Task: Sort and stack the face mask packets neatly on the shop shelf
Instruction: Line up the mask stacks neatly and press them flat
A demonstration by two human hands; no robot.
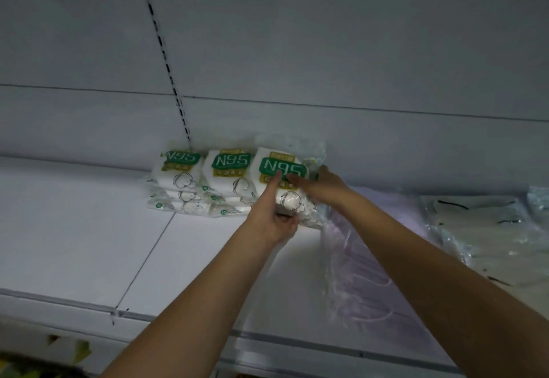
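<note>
N95 packet stood at the right end of a row, against the back of the white shelf, held between both hands. Left hand gripped its lower left edge, thumb up across the green label, fingers curled beneath. Right hand clasped the right side, fingers behind and probably curled, though blurred. Two stacks of like packets sat just left, touching it. Pink masks in clear wrap lay under the right forearm; pale masks further right.
</note>
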